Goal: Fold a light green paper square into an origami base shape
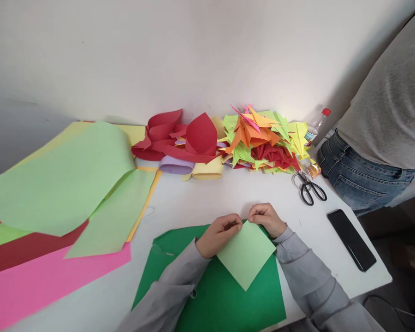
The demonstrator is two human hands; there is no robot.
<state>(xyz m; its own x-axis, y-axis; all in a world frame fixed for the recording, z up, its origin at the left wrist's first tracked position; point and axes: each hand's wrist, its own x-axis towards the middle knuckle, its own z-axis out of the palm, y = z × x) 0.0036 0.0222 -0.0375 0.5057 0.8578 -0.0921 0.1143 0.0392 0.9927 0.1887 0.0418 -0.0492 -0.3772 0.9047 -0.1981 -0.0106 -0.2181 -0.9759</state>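
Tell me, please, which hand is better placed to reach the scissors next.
Likely the right hand, being nearer the scissors; the left hand, also at the pale green paper, is farther away.

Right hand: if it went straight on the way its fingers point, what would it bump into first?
Most likely the left hand, facing the right hand across a narrow gap at the top corner of the light green paper, though depth is hard to judge.

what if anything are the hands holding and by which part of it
A light-green square paper sheet, held near its far corner by the fingertips of the left hand and right hand.
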